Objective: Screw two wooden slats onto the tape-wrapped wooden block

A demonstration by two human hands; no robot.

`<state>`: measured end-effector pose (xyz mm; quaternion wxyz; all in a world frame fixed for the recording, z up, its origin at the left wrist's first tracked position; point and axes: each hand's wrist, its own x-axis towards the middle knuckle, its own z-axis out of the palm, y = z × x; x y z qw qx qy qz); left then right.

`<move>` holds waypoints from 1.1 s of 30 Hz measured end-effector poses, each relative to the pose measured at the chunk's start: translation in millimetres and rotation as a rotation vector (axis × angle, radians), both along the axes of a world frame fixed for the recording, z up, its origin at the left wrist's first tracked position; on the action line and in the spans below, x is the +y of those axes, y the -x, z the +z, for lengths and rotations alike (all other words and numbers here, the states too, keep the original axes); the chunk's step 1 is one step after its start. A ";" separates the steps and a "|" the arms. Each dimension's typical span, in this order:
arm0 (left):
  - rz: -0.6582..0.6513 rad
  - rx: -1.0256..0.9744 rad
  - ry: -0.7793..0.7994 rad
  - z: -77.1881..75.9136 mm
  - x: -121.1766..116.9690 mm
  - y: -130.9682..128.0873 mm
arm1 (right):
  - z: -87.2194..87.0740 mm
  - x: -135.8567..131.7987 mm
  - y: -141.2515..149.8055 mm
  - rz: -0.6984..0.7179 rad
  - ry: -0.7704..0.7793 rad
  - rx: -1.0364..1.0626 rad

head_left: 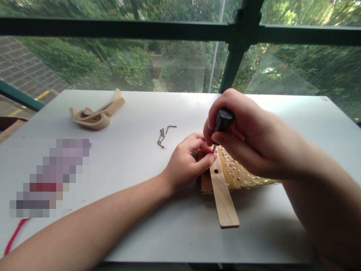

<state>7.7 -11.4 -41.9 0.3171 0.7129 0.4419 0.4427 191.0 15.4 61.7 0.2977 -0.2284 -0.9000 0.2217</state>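
My right hand (242, 131) is closed round the black handle of a screwdriver (224, 119), held tilted with its metal tip pointing down. The tip meets the far part of a pale wooden strip (225, 199), close to my left thumb. My left hand (191, 158) is closed on that strip, thumb and forefinger on either side of the tip; whether a screw is between them is hidden. A dark round hole shows in the strip nearer to me. Beneath it lies a brown block (231, 167) wrapped in clear tape, its top pitted with several small holes. The strip's near end overhangs the block.
Several loose screws (162, 137) lie on the white table (135, 162) left of my hands. Curved wooden pieces (96, 116) rest at the back left. A blurred-out purplish item (56, 173) and a red cord (15, 235) are at the left. Windows stand behind the table.
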 end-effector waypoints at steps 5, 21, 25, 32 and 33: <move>0.010 0.007 0.007 0.7 0.5 0.1 | -1.9 0.5 0.6 -0.009 -0.005 -0.001; -0.024 -0.072 0.036 -0.6 0.5 -0.1 | -3.8 0.4 4.7 -0.053 0.001 -0.039; -0.012 -0.066 0.050 0.5 1.0 0.1 | -2.5 -0.4 7.2 -0.079 -0.009 -0.061; -0.014 -0.066 0.041 4.6 0.5 -1.5 | -5.4 1.5 9.9 -0.154 -0.088 -0.044; -0.017 -0.067 0.039 5.5 0.4 -1.6 | -6.1 1.9 10.1 -0.166 -0.098 -0.035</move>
